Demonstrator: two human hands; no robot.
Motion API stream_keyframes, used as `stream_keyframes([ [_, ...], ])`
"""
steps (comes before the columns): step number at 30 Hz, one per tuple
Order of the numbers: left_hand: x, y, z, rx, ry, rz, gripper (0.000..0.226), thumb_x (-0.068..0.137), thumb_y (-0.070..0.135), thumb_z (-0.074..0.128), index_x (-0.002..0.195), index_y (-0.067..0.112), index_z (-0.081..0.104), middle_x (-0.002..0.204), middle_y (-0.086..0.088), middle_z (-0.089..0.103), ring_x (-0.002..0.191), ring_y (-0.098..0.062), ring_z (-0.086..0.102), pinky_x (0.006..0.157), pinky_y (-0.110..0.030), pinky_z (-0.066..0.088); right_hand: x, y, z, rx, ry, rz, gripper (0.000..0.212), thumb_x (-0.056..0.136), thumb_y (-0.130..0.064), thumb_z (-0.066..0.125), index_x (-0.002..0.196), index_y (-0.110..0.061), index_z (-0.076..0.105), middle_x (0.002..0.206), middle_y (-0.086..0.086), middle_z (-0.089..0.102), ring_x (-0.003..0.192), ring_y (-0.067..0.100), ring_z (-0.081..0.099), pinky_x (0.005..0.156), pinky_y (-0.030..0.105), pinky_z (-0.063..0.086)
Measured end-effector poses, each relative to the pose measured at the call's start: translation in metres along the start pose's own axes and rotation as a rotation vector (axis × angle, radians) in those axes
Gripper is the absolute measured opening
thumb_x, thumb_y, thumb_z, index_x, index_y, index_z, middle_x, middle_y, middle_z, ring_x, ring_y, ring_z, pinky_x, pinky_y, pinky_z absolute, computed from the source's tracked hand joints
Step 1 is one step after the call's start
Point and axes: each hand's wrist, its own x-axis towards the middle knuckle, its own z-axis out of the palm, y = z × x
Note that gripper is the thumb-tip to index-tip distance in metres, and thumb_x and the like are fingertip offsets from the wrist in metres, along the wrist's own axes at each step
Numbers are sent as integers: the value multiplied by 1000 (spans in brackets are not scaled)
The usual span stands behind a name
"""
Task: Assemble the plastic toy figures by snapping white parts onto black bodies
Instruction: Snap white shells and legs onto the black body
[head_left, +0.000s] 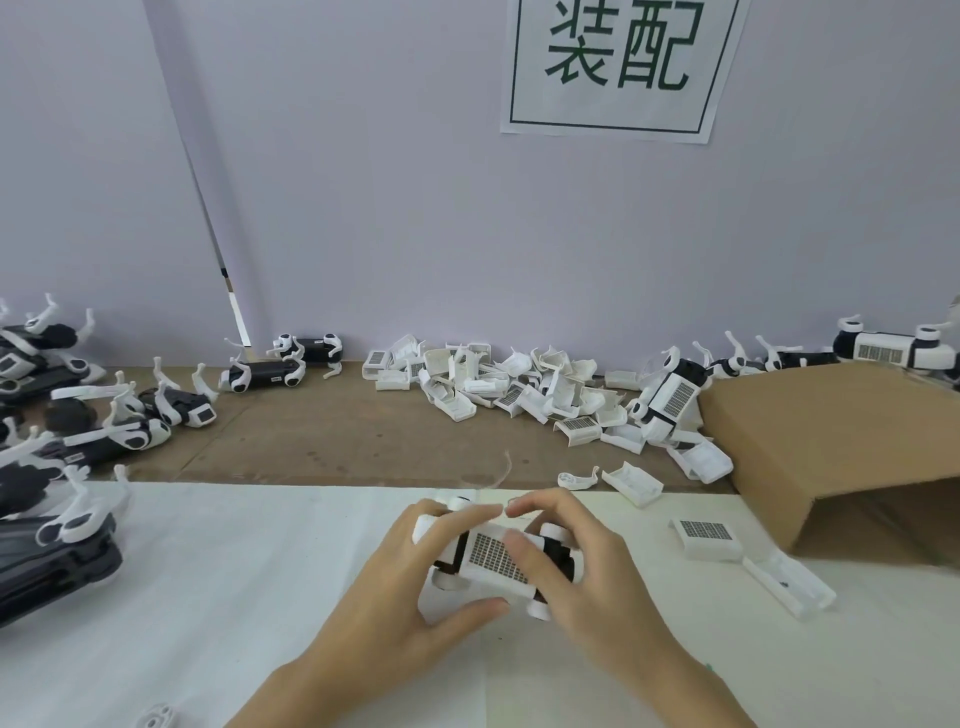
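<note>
1. Close before me, on the white sheet (218, 597), I hold the toy figure (493, 558) in both hands, just above the sheet; my left hand (415, 582) cups it from the left, thumb curled under its near edge and fingers wrapped over the far side; my right hand (587, 577) grips the other end, one finger lying across the white grille shell (493, 556).
2. I judge the shell is seated on the black body (558, 556), or very nearly; whether its clips have caught I cannot tell.
3. It looks light, hard and smooth, so likely to slip; I would press on the shell's flat back and brace the stiff body ends, not the thin white legs, which look easy to snap.
4. Just to the right lie two loose shells (706, 538) on the sheet, near the open cardboard box (831, 436).
5. At my left a heap of bodies with legs (67, 441) spreads over the sheet's edge.
6. Farther off, on the brown board (337, 436), a pile of white shells (498, 384) rests against the wall; finished figures (670, 397) stand beside it.
7. Above hangs a paper sign (618, 67).
</note>
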Motion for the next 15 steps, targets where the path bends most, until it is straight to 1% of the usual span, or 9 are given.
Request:
stream_keyframes([
  [1, 0, 0, 1, 13, -6, 7, 62, 94, 58, 74, 149, 45, 47, 119, 25, 54, 107, -8, 61, 89, -15, 48, 1, -2, 0, 33, 15, 17, 35, 87, -59, 64, 109, -32, 68, 78, 6, 62, 77, 15, 63, 66, 21, 56],
  [2, 0, 1, 1, 16, 0, 6, 60, 93, 57, 75, 146, 46, 50, 116, 23, 57, 102, -8, 62, 86, -18, 50, 3, -3, -1, 44, 20, 42, 34, 90, -59, 61, 106, -30, 69, 80, 12, 62, 76, 19, 61, 67, 20, 53],
  [3, -1, 2, 0, 6, 13, -6, 56, 92, 58, 76, 142, 47, 53, 113, 21, 61, 98, -10, 65, 83, -21, 52, 4, -2, -1, 58, 8, 71, 34, 92, -57, 58, 104, -28, 70, 84, 11, 66, 80, 19, 64, 74, 25, 53],
  [5, -1, 3, -1, -52, 60, -72, 48, 90, 58, 77, 133, 44, 61, 106, 16, 70, 87, -13, 69, 77, -27, 56, 2, -1, -1, 55, -47, 47, 32, 98, -51, 52, 113, -31, 70, 99, -3, 72, 97, 15, 68, 88, 30, 52],
  [7, 0, 3, -3, -115, 112, -170, 42, 85, 60, 78, 121, 41, 66, 91, 10, 75, 72, -16, 69, 68, -33, 57, -2, 0, 0, -86, -80, -93, 32, 101, -44, 55, 131, -36, 63, 122, -12, 66, 116, 8, 62, 97, 20, 46],
  [9, 2, 2, -4, -158, 146, -280, 42, 77, 63, 77, 113, 43, 67, 78, 6, 73, 64, -18, 66, 64, -34, 57, -6, 3, 2, -328, -124, -234, 44, 100, -44, 61, 143, -38, 54, 141, -21, 54, 133, 5, 52, 106, 17, 40],
  [10, 3, 0, -4, -166, 152, -319, 42, 74, 64, 75, 110, 43, 67, 74, 5, 73, 63, -18, 65, 62, -32, 57, -6, 6, 4, -448, -112, -282, 48, 99, -46, 62, 145, -37, 52, 143, -23, 51, 133, 2, 50, 107, 18, 40],
  [12, 4, 0, -4, -168, 150, -361, 42, 69, 63, 73, 106, 45, 68, 70, 6, 71, 62, -17, 65, 59, -27, 55, -5, 8, 6, -592, -55, -326, 47, 97, -43, 66, 142, -33, 56, 138, -23, 56, 125, 3, 54, 103, 21, 43],
  [15, 5, 3, -4, -195, 142, -358, 44, 70, 62, 75, 110, 44, 66, 75, 6, 72, 64, -17, 64, 62, -27, 56, -4, 8, 8, -613, -26, -309, 47, 95, -34, 72, 140, -33, 58, 134, -22, 60, 121, 3, 57, 101, 18, 43],
])
